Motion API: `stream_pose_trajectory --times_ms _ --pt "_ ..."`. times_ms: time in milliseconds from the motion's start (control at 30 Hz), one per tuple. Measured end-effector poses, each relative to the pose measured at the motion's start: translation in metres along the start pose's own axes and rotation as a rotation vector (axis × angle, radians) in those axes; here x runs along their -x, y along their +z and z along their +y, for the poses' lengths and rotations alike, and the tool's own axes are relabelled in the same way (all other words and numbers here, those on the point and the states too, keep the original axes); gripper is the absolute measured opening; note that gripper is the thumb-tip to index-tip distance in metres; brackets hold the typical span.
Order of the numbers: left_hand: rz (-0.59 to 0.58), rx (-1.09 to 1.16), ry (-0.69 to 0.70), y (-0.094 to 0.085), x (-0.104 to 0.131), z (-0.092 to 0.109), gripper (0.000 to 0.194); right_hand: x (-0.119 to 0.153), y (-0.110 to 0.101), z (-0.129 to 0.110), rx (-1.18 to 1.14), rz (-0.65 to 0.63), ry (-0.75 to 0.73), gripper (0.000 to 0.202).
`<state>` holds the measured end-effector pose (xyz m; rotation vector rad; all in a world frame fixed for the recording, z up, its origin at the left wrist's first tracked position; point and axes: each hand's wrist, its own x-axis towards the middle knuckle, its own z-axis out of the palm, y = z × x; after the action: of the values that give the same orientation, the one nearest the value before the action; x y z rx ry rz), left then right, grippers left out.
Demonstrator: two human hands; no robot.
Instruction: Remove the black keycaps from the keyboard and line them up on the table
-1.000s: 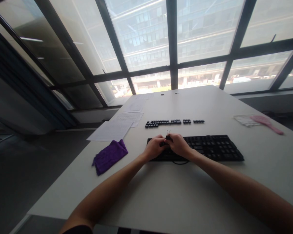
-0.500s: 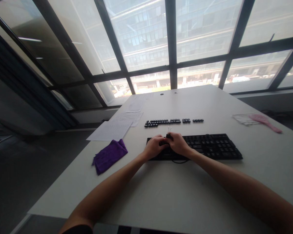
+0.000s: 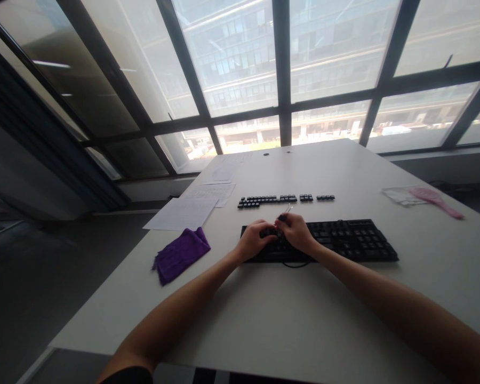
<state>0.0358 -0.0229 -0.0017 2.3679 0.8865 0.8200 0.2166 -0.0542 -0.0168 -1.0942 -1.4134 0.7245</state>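
A black keyboard (image 3: pixel 352 240) lies across the white desk in front of me, with a bit of its cable showing at the near edge. Over its left part is my right hand (image 3: pixel 298 233), closed around a keycap puller (image 3: pixel 282 217) with a dark handle; its thin wire loops point up and away from me. My left hand (image 3: pixel 254 240) rests on the keyboard's left end, fingers curled and thumb towards the fingertips of the right. Whatever sits between those left fingertips is too small to make out. Beyond the keyboard, loose black keycaps (image 3: pixel 268 200) stand in rows.
A folded purple cloth (image 3: pixel 182 255) lies left of the keyboard. Several written sheets of paper (image 3: pixel 182 213) run along the desk's left edge. On the right are a pink hairbrush (image 3: pixel 436 201) and a clear plastic bag (image 3: pixel 400 196). Large windows stand behind the desk (image 3: pixel 240 320).
My right hand has shifted slightly right and turned, so the puller's wires lean further right. The fingertips of both hands have drawn a little apart. My left hand stays almost in place.
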Motion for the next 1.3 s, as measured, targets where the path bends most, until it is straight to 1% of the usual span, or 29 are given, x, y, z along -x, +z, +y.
stream_pose_trajectory --times_ms 100,167,300,400,500,567,733,933,1100,1167,1200,1267,1300 --pt "0.042 0.015 -0.003 -0.002 0.001 0.001 0.02 0.003 0.002 -0.001 0.018 -0.015 -0.059 0.02" --pt "0.071 0.011 -0.003 -0.001 0.002 0.001 0.023 0.004 0.002 -0.003 0.066 -0.002 -0.079 0.021" --pt "0.14 -0.002 -0.007 0.0 0.003 0.002 0.024 0.005 0.003 -0.007 0.195 0.036 -0.071 0.025" --pt "0.186 0.001 0.014 0.0 0.004 0.003 0.023 0.003 0.003 -0.005 0.128 -0.022 -0.026 0.025" --pt "0.204 -0.044 0.063 0.001 0.005 0.002 0.015 0.0 0.003 -0.001 0.051 -0.06 -0.007 0.025" --pt "0.203 -0.054 0.11 0.003 0.007 0.001 0.013 -0.001 0.002 0.001 0.034 -0.055 -0.01 0.024" --pt "0.148 -0.106 0.231 0.006 0.009 -0.002 0.02 -0.002 0.0 0.002 0.051 -0.031 -0.021 0.026" --pt "0.14 -0.106 0.234 0.006 0.007 -0.007 0.019 0.0 0.003 0.0 0.069 -0.048 -0.022 0.025" --pt "0.088 -0.003 0.272 0.004 0.008 0.0 0.015 -0.002 0.001 0.001 0.02 -0.055 -0.028 0.024" --pt "0.085 0.046 0.259 -0.001 0.005 0.003 0.013 -0.002 0.0 0.001 0.001 -0.048 -0.021 0.024" --pt "0.104 0.066 0.233 -0.006 0.002 0.003 0.013 -0.003 0.001 0.002 -0.012 -0.044 -0.012 0.024" --pt "0.178 0.094 0.141 -0.017 -0.008 -0.005 0.013 -0.003 0.001 0.003 -0.04 -0.029 0.012 0.024" --pt "0.22 0.101 0.086 -0.024 -0.014 -0.012 0.013 -0.003 0.002 0.003 -0.046 -0.025 0.022 0.024"
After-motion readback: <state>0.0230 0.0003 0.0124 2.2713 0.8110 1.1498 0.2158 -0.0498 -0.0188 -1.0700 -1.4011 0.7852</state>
